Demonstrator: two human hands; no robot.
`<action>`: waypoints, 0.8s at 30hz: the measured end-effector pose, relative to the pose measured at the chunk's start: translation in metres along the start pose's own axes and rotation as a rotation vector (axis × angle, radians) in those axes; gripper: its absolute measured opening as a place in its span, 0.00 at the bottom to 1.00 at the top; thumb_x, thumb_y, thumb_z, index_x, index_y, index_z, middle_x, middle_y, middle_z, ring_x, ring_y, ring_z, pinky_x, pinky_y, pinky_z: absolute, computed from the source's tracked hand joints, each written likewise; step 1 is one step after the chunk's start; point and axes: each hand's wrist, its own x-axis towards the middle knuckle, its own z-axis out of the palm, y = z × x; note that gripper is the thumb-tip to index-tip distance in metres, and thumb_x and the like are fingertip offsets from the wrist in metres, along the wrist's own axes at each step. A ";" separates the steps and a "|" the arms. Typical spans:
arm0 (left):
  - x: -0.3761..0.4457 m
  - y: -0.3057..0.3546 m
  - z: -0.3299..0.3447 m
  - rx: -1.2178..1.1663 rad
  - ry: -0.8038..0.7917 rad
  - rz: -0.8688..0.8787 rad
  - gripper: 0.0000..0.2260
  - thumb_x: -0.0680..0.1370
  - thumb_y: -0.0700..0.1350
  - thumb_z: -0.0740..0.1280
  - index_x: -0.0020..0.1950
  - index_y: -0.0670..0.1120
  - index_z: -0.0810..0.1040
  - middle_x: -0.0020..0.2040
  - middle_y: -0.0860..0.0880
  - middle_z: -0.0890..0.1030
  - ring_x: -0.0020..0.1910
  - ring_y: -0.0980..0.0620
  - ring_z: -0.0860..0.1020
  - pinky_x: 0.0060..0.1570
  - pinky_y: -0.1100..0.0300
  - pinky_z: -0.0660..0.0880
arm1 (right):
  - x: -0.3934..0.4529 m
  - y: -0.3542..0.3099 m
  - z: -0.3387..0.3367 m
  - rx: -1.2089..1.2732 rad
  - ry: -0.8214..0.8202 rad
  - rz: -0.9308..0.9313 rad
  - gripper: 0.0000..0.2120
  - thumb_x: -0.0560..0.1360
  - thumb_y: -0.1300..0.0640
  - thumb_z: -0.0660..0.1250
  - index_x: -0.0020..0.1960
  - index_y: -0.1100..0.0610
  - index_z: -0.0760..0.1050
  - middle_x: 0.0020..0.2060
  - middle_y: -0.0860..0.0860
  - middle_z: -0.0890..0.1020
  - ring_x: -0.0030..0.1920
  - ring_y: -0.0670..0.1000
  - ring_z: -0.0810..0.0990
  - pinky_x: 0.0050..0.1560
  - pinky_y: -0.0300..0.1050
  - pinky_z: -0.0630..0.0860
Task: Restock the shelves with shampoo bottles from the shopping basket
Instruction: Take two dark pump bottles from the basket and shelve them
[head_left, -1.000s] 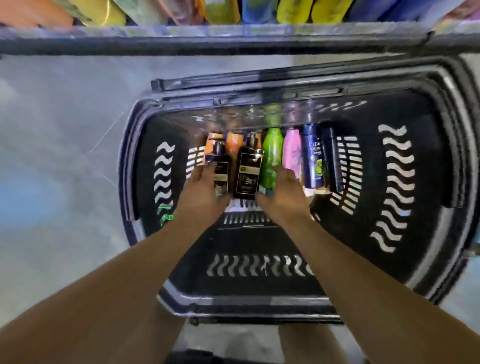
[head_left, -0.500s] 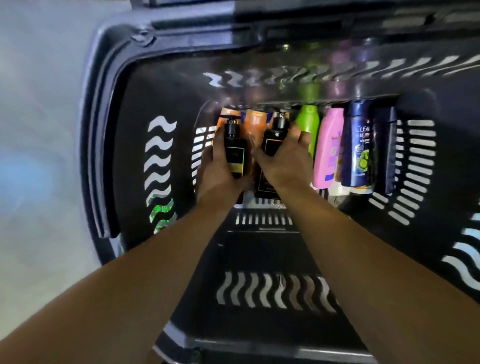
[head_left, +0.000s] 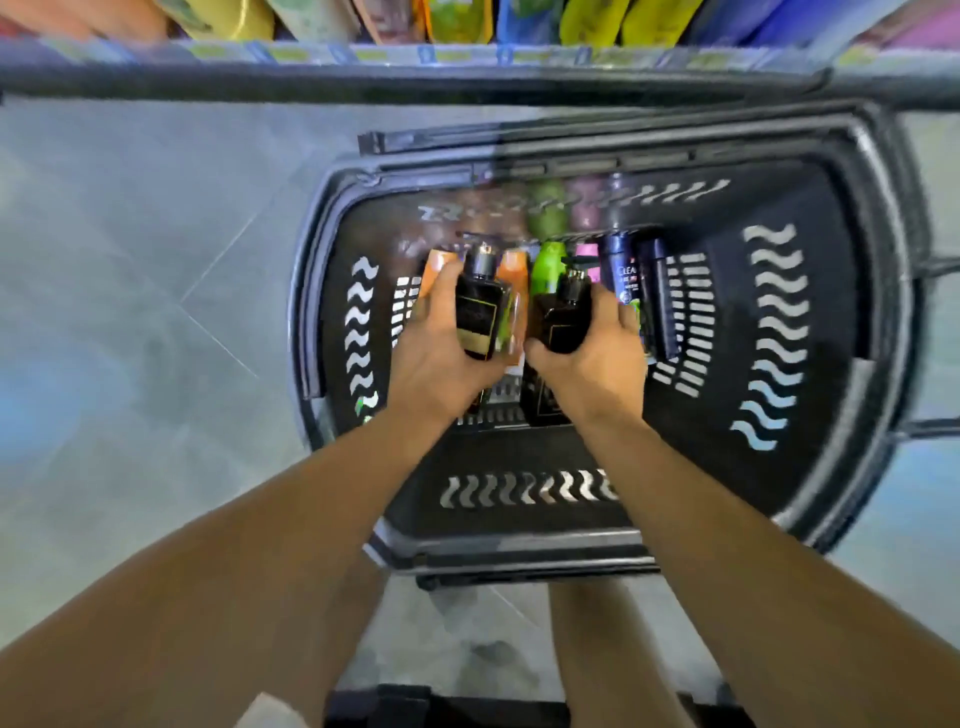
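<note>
Both hands have lifted their dark bottles up off the basket floor since half a second ago, and the head has tipped back so that the shelf edge shows again at the top of the view. The left hand (head_left: 441, 343) has its fingers curled round the left black bottle (head_left: 477, 312), thumb on the near side and fingertips on the far side; the bottle's long axis runs away from the person, with its pump cap pointing toward the shelf. The right hand (head_left: 592, 353) grips the right black bottle (head_left: 563, 317) the same way, fingers clamped round its body, cap also pointing away toward the shelf and tilted slightly to the right. The two held bottles lie nearly parallel, close together but apart.

Beneath and behind them, more bottles lie against the far wall of the black shopping basket (head_left: 779, 467): two orange bottles (head_left: 511, 270), a green bottle (head_left: 548, 267), a pink bottle (head_left: 587, 249), a dark blue bottle (head_left: 621, 270) and a black slim bottle (head_left: 660, 296), all lying with caps toward the far wall. The basket sits on a grey tiled floor (head_left: 130, 312). Along the top runs the shelf (head_left: 363, 78), with blurred colourful bottles standing on it.
</note>
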 end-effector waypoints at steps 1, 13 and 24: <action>-0.013 0.017 -0.016 -0.005 0.004 0.040 0.43 0.65 0.52 0.76 0.75 0.56 0.59 0.59 0.48 0.78 0.53 0.48 0.78 0.47 0.59 0.74 | -0.014 -0.008 -0.023 0.015 0.022 -0.008 0.36 0.65 0.46 0.76 0.68 0.52 0.66 0.61 0.54 0.72 0.55 0.53 0.76 0.52 0.47 0.75; -0.162 0.232 -0.250 0.117 0.087 0.375 0.46 0.61 0.52 0.77 0.74 0.61 0.56 0.61 0.48 0.78 0.56 0.46 0.78 0.52 0.54 0.76 | -0.181 -0.163 -0.291 0.070 0.291 -0.200 0.36 0.65 0.48 0.77 0.68 0.56 0.68 0.60 0.55 0.73 0.58 0.55 0.72 0.55 0.50 0.73; -0.265 0.401 -0.442 0.046 0.479 0.713 0.47 0.61 0.51 0.78 0.74 0.59 0.57 0.59 0.47 0.80 0.54 0.46 0.80 0.50 0.56 0.77 | -0.276 -0.314 -0.485 0.110 0.624 -0.465 0.40 0.66 0.42 0.75 0.71 0.55 0.65 0.63 0.53 0.71 0.62 0.54 0.72 0.54 0.45 0.70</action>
